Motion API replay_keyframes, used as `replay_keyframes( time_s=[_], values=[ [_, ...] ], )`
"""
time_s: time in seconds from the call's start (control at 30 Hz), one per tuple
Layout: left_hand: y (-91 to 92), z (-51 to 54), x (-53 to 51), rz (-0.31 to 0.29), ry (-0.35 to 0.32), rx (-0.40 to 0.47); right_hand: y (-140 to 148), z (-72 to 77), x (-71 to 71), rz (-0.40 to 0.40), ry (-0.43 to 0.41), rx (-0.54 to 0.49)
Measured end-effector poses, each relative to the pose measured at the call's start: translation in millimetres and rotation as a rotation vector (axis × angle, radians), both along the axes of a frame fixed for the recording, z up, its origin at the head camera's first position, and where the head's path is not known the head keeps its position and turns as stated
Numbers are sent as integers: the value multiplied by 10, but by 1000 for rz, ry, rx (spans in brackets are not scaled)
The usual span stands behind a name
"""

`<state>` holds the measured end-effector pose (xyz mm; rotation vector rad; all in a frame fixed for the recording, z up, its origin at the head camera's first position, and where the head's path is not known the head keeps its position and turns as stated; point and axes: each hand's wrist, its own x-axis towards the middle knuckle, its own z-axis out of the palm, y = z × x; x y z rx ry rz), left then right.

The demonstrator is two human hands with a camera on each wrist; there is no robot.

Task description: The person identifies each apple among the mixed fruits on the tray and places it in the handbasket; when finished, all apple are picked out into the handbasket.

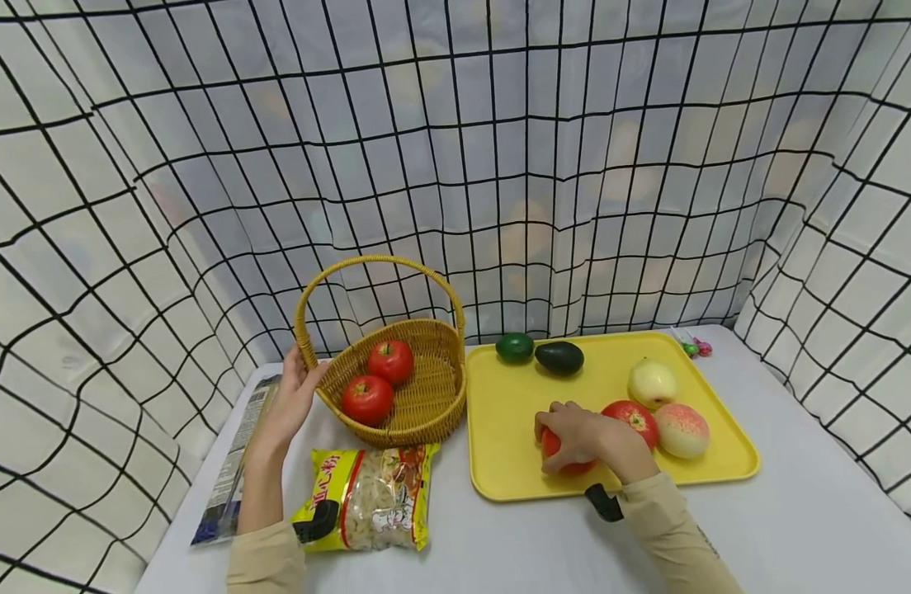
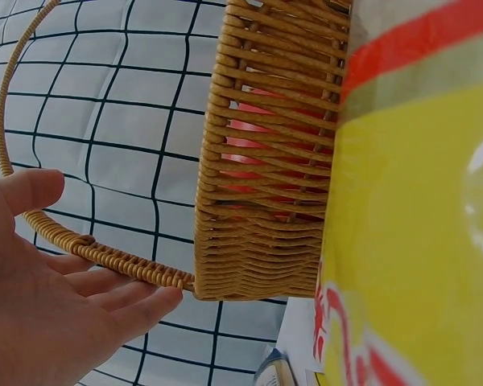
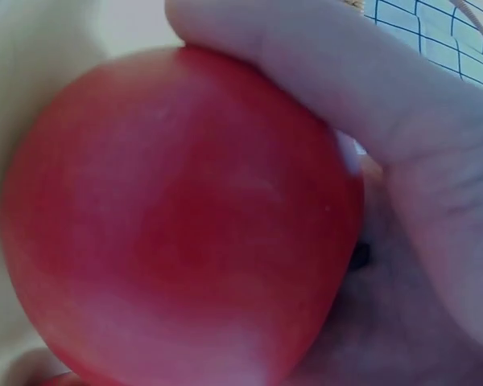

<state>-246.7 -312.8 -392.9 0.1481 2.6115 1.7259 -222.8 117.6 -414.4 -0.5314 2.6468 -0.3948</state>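
Note:
My right hand [image 1: 578, 437] curls round a red apple [image 3: 181, 217] over the front part of the yellow tray [image 1: 515, 462]. In the right wrist view the thumb lies along the apple's upper side. My left hand [image 1: 292, 404] is at the left side of a wicker basket [image 1: 436, 404]. Its fingers extend straight behind the basket's handle [image 2: 117, 259], touching it, with the thumb on the other side. Two red apples [image 1: 391, 361] lie inside the basket. Close to my right wrist is another red apple [image 1: 632, 419] on the tray.
A pear [image 1: 652, 383] and a peach [image 1: 682, 430] lie at the tray's right; a green avocado [image 1: 514, 347] and a dark one [image 1: 559, 357] at its back. A yellow food bag [image 1: 374, 499] lies before the basket, a flat packet [image 1: 236, 462] left. Small candies [image 1: 696, 347] are behind.

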Motion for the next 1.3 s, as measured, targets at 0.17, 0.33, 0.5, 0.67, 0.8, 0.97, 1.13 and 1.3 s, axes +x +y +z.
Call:
replay_keyframes(
  time_s=[0.17, 0.33, 0.5, 0.67, 0.8, 0.97, 1.13, 1.3],
  values=[
    [1, 14, 22, 8, -15, -4, -21, 25, 34, -11, -27, -27],
    [-3, 10, 17, 10, -13, -5, -37, 74, 68, -20, 3, -51],
    [-18, -7, -5, 6, -20, -11, -77, 144, 100, 48, 31, -175],
    [-28, -14, 1, 11, -32, -17, -155, 187, 147, 116, 50, -257],
    [5, -10, 3, 13, -23, -6, -242, 182, 146, 130, 117, -294],
    [87, -46, 19, -3, -12, -1, -413, 183, 155, 143, 221, -332],
    [96, -28, 11, 13, 15, -2, -772, 397, 10, 218, 423, -263],
    [48, 14, 11, 22, 23, 0, -1252, 641, -275, 284, 554, -80]
  ],
)
